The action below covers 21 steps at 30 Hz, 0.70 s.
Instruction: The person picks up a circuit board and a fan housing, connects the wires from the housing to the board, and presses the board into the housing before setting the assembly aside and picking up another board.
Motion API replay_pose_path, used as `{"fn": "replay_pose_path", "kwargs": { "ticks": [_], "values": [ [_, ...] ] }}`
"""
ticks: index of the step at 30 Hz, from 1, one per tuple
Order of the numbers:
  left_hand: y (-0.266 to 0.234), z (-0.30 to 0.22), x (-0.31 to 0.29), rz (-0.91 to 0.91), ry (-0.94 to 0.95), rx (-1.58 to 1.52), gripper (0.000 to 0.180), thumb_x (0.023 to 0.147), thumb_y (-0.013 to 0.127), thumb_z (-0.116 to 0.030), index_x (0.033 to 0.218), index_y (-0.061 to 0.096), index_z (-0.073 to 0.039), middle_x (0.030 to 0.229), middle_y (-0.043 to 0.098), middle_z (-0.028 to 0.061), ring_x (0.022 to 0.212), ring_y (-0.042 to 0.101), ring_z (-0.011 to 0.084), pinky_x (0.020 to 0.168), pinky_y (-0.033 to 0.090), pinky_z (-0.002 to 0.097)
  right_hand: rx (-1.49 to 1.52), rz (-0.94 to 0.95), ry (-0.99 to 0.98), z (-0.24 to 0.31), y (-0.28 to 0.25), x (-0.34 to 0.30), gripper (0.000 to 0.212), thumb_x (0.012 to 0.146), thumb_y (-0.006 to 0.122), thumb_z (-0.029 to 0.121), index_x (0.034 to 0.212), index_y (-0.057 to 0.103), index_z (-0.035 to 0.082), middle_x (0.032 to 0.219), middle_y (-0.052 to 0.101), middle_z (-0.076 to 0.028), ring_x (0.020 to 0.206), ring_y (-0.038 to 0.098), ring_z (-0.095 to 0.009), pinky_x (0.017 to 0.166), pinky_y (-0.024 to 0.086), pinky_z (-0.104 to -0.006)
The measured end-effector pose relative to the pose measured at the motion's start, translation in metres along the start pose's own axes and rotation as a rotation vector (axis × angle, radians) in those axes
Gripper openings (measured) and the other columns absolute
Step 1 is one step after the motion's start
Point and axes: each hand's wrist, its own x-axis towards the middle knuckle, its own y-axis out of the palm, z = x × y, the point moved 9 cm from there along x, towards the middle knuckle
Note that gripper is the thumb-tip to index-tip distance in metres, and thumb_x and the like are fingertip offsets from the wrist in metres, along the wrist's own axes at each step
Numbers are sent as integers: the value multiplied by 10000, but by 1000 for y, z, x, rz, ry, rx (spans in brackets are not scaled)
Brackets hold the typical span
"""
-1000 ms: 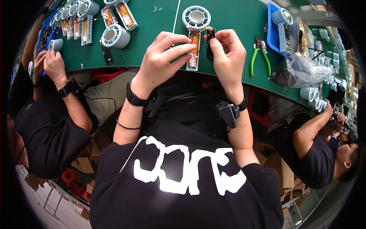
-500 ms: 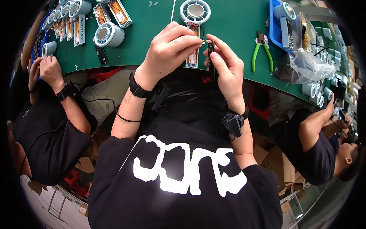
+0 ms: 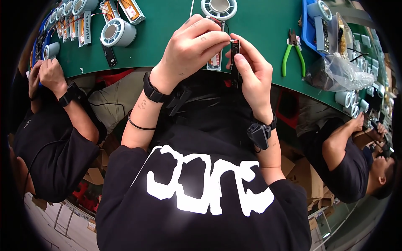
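My right hand (image 3: 256, 71) grips a narrow black circuit board (image 3: 235, 48) upright between thumb and fingers, at the table's near edge. My left hand (image 3: 190, 52) is closed in a pinch, its fingertips against the board's upper end. The thin wire held there half a second ago is mostly hidden behind those fingers now. Just beyond my hands lies an opened light-blue handheld fan (image 3: 218, 6), its round head away from me. Its handle, with a battery (image 3: 214, 62) inside, is partly covered by my left hand.
Green-handled cutters (image 3: 294, 54) lie right on the green table (image 3: 261, 21). Farther right are a blue bin (image 3: 309, 29) and a clear plastic bag (image 3: 341, 73). More fans (image 3: 118, 32) and another black board (image 3: 109, 55) lie left. Co-workers sit on both sides.
My left fingertips have moved right, up against the board's top end, and the yellowish wire between them has gone from sight. The view has shifted slightly.
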Motion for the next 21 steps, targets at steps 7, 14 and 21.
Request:
{"fn": "replay_pose_path", "kwargs": {
  "ticks": [7,14,21],
  "values": [
    [-2,-4,1,23,110,90,273,707,839,-68,965,756,-101,872,655,28,754,598,201,618,510,301,21,8,-2,-1,0,3,374,1019,539,32,1382,572,-52,1194,664,-81,989,599,-98,867,493,-232],
    [-2,-7,3,38,80,183,253,712,833,-96,954,763,-117,859,656,8,739,579,191,615,510,296,9,-6,-12,-3,-1,4,374,1019,549,38,1382,575,-49,1159,669,-74,911,592,-89,815,493,-230],
    [0,-6,6,111,34,189,226,730,836,-107,947,773,-109,867,671,-4,732,563,194,615,501,298,-111,-38,-68,-1,-1,3,379,1013,568,43,1386,590,-18,1095,676,-57,835,577,-77,745,479,-214]
  ]
}}
